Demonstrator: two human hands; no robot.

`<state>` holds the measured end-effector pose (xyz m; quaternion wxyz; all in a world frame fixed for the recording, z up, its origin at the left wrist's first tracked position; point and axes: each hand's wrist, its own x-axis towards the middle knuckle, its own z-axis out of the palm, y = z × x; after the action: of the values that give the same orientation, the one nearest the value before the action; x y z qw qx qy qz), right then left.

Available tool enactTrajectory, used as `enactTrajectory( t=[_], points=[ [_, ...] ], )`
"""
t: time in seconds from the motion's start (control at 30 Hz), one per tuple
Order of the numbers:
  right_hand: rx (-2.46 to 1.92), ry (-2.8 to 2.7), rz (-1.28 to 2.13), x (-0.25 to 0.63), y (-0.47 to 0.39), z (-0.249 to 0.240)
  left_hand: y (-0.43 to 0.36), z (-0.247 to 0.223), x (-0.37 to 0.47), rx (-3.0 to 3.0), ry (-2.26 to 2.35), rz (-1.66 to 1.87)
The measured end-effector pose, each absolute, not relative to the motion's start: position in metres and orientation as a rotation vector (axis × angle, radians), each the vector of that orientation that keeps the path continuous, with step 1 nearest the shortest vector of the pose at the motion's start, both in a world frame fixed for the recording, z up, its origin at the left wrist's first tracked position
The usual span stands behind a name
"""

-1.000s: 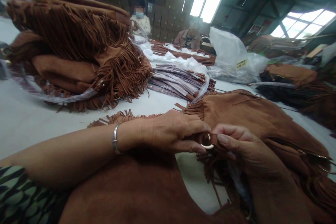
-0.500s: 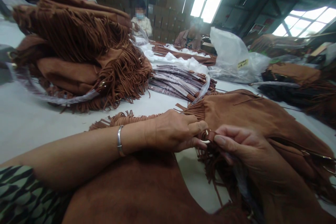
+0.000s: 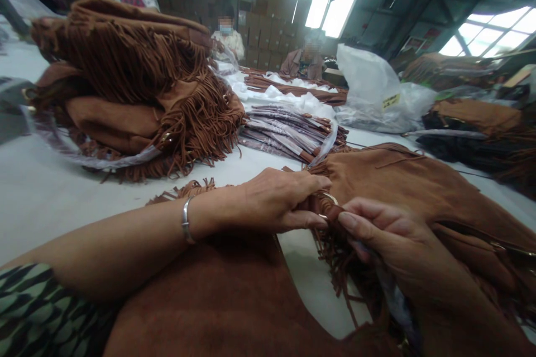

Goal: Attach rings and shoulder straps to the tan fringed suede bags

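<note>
My left hand (image 3: 280,199), with a silver bracelet on its wrist, closes its thumb and fingers round a gold metal ring (image 3: 329,197); part of the ring is hidden by the fingers. Beside it my right hand (image 3: 383,227) pinches the brown leather end of a strap (image 3: 334,212) against the ring. The strap's plastic-wrapped length (image 3: 396,295) hangs below that hand. Under and behind both hands lies a brown suede fringed bag (image 3: 385,178). More brown suede (image 3: 209,301) spreads close to my body, beneath the left forearm.
Fringed brown bags (image 3: 138,67) are piled at the left of the white table (image 3: 138,201). Several plastic-wrapped straps (image 3: 285,131) lie in the middle, with a clear plastic bag (image 3: 364,75) behind. Darker bags (image 3: 456,148) lie at the right. People sit across the table before stacked cartons (image 3: 263,33).
The ring has turned and now shows above the strap end. My left fingers have shifted round it, while my right hand keeps its pinch on the strap.
</note>
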<state>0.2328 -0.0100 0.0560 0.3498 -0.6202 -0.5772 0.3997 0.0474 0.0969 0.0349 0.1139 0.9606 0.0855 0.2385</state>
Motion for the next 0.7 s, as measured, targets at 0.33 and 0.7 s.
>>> enactTrajectory(
  t=[0.33,0.7],
  points=[
    [-1.631,-1.412,1.016,0.232,-0.008,0.053,0.092,0.030,0.052,2.958,0.428,0.576],
    [-1.421,-1.539,1.377,0.250,-0.016,0.052,0.081,0.042,0.045,2.813,0.067,0.409]
  ],
)
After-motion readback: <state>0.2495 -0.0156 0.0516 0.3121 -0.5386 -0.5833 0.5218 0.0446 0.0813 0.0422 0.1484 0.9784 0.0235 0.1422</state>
